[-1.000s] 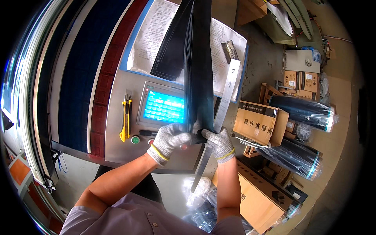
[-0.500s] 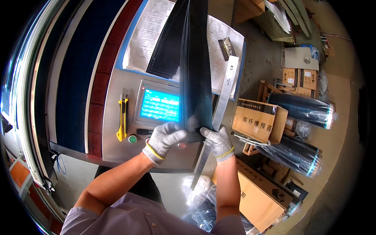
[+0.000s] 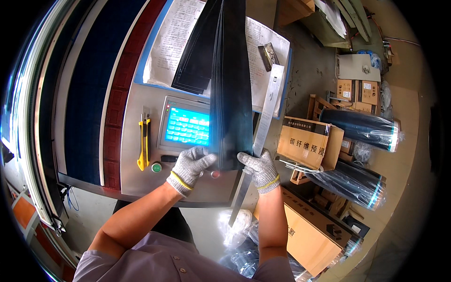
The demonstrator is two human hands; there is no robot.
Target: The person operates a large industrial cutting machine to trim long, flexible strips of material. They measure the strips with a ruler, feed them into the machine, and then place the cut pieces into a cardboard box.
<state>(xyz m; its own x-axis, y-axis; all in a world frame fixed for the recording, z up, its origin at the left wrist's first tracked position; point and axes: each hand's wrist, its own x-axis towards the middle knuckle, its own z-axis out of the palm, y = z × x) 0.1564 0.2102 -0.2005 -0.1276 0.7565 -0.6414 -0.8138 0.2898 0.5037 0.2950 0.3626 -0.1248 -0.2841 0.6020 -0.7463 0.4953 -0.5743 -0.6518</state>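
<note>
A stack of long, thin black sheets point(image 3: 233, 94) stretches away from me, its near end between my hands and its far end running out at the top. My left hand point(image 3: 190, 168), in a grey knit glove with a yellow cuff band, pinches the stack's near left corner. At the near right corner my gloved right hand point(image 3: 260, 169) grips the sheets, thumb on top and the other fingers partly hidden. Their left edges are slightly fanned. A long steel ruler point(image 3: 270, 110) passes beneath the right hand and juts past the panel's front edge. More black sheets point(image 3: 191, 77) lie on the papers.
A lit touchscreen point(image 3: 185, 126) is partly covered by the stack. Beside it lie a yellow utility knife point(image 3: 144, 143) and a green button point(image 3: 156, 167). Written papers point(image 3: 164, 47) lie behind, with a dark block point(image 3: 268, 56) on them. Cardboard boxes point(image 3: 305, 143) and wrapped black rolls point(image 3: 359, 129) stand right.
Both hands and the near end of the stack have shifted slightly left, partly along with the whole view. The stack's near end looks a little more spread, and both hands keep hold.
</note>
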